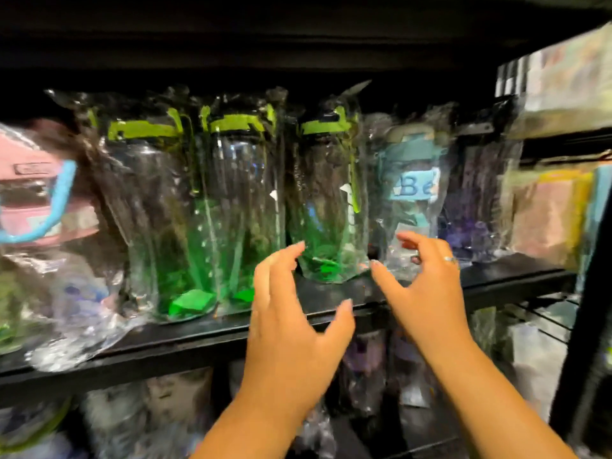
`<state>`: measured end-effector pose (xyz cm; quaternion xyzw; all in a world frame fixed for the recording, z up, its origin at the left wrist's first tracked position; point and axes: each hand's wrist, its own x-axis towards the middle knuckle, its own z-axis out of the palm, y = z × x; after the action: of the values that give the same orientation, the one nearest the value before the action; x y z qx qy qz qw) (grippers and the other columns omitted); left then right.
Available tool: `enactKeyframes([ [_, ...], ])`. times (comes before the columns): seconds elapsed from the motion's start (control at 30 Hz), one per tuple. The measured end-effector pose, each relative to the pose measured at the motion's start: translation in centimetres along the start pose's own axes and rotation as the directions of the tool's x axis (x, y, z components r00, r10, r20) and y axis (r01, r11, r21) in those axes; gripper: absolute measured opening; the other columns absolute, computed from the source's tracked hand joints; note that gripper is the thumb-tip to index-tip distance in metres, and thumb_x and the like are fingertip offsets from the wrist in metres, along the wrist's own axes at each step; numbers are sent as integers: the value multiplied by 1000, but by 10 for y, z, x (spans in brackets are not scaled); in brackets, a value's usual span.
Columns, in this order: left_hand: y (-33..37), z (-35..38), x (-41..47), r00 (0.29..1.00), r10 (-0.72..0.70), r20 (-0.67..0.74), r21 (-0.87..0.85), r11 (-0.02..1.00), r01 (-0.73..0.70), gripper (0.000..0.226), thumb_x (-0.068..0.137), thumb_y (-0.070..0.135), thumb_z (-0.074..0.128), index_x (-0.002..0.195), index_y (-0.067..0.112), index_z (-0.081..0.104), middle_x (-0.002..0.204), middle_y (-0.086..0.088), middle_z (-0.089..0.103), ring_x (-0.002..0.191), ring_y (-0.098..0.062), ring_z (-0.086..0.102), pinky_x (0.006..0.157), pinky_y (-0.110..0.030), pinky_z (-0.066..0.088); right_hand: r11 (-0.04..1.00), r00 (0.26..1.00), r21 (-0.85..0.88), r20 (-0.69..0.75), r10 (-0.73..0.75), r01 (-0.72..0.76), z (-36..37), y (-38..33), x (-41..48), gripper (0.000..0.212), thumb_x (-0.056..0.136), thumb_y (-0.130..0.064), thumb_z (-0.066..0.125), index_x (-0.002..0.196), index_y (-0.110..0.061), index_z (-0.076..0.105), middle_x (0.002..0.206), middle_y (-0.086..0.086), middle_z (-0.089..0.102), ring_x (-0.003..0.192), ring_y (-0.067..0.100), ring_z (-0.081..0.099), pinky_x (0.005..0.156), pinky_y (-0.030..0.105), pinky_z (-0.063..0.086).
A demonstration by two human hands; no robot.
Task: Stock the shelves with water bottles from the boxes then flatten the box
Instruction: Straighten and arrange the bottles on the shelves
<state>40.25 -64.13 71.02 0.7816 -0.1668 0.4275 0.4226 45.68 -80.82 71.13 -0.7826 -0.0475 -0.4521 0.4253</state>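
Hovering just in front of the black shelf (198, 339), both hands are held up with nothing in them. The left hand (291, 313) is kept loose, fingers spread and gently curved, fingertips close to the base of a green water bottle (328, 200). That bottle is stood upright on the shelf in a crinkly clear bag, lime lid on top. The right hand (427, 286) is curved into an open C shape, nothing pinched, with a ring (449, 259) worn on one finger. Its fingertips are right by the plastic of a teal-lidded bottle (410, 187) with a blue label. Whether the wrap is actually touched can't be told, it's all pretty blurry.

Two more green bottles (198, 207) are lined up just left of the first one, same bags, same lime lids. A purple-tinted bottle (473, 200) is parked further right. A pink container (33, 193) with a light blue handle is seen at the far left. More bagged stuff (149, 409) is packed on the level below, and pastel packages (549, 213) are stacked off to the right.
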Motion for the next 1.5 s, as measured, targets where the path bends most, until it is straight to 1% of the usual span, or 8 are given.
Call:
enactKeyframes([
  [0.13,13,57,31,974,-228,-12,37,973,229,97,78,40,80,153,27,20,153,4,21,139,-12,29,108,-23,26,991,990,-83,88,110,-103,-26,37,36,80,77,-35,81,143,-17,40,140,9,39,129,30,38,96,30,31],
  [0.23,12,85,54,924,-380,-45,79,921,383,112,76,40,83,157,21,8,161,-4,10,148,-23,19,115,-34,23,986,966,-97,209,151,-133,-30,51,58,103,77,-46,79,154,-17,18,153,12,27,139,30,31,106,38,32],
  [0.33,9,103,71,877,-473,-86,69,875,479,120,73,42,85,158,18,4,160,-13,16,147,-31,24,119,-41,24,976,918,-78,333,216,-201,-24,58,77,113,76,-50,79,157,-17,8,155,15,27,141,32,31,109,44,33],
  [0.5,7,117,84,828,-533,-174,152,817,557,124,72,50,84,158,20,0,158,-13,20,143,-36,26,111,-46,30,971,899,-71,367,240,-230,-14,62,92,116,73,-51,81,156,-17,7,151,16,38,135,32,42,102,43,40],
  [0.83,2,115,87,839,-501,-212,270,795,543,109,78,46,79,157,21,9,153,-11,30,136,-37,36,107,-46,36,975,889,-77,401,221,-208,-17,65,92,110,74,-47,80,155,-22,10,147,12,44,128,34,48,96,46,46],
  [1.13,13,95,58,923,-352,-158,257,887,383,109,74,44,82,157,28,14,139,7,37,134,-21,40,102,-32,35,995,897,1,432,89,-100,-27,64,81,101,73,-54,78,151,-30,19,143,2,48,125,25,51,91,39,45],
  [1.37,6,95,54,926,-345,-153,282,883,375,107,76,50,79,158,28,14,150,-4,38,138,-23,37,108,-40,37,995,890,27,449,75,-98,-31,63,77,103,73,-61,76,152,-30,18,146,0,46,128,22,49,94,38,45],
  [1.5,6,92,47,948,-271,-170,308,899,312,105,75,53,79,157,26,18,153,-2,40,140,-22,38,111,-44,39,971,958,201,279,67,-126,-53,71,72,98,70,-62,75,150,-28,29,134,-4,50,122,16,50,98,35,46],
])
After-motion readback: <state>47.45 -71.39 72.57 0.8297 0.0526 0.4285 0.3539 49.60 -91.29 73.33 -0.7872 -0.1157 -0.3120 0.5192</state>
